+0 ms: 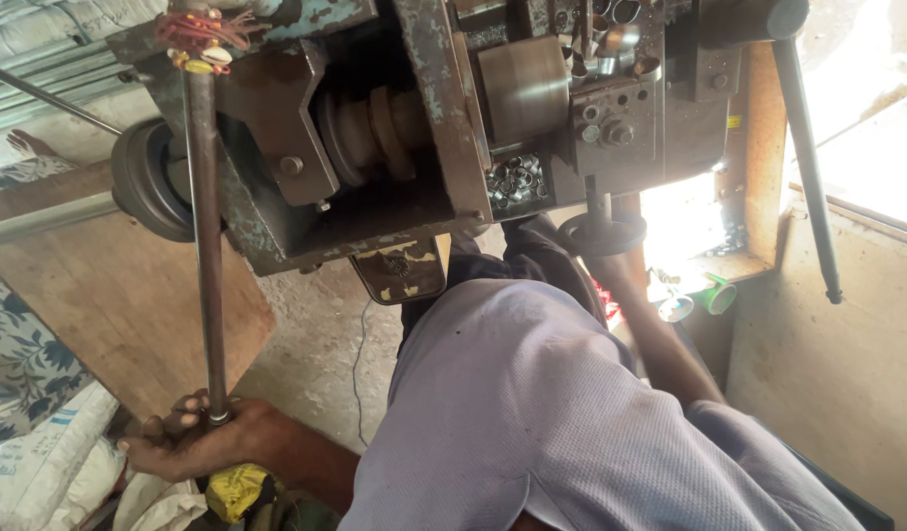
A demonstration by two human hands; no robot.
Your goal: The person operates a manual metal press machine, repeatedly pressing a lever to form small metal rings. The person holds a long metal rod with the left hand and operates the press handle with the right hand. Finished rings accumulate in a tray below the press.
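nearest the camera, a pale lilac shirt [532,413] covers the person's torso and fills the frame from 5 to 7 o'clock, so the view runs down over the body toward the machine

left hand [193,442], at 8 o'clock, has its fingers wrapped shut around the lower end of a long steel lever rod [205,246]. the rod runs up to 11 o'clock, where red and yellow thread [203,34] is tied round its top at the machine frame; a grip at the far end judged to give the most leverage on the mechanism

right hand: the forearm [660,344] extends from the shoulder toward 2 o'clock and passes behind a round black handwheel [601,234] under the press head. the hand itself is hidden, so the state of its fingers cannot be told

machine [404,128]: worn dark cast body with flaking blue-green paint, at 12 o'clock; a black flywheel [144,182] sits at 10 o'clock and a stepped pulley in the middle

containers and contents:
- an open pocket in the machine face, just left of the handwheel, holds a heap of small bright metal rings [515,182] (close to the tooling, presumably for short reach)
- a green cup [719,295] lies tilted at 3 o'clock on the ledge; contents not visible
- white woven sacks [50,472] rest at 8 o'clock beside the left hand, contents hidden
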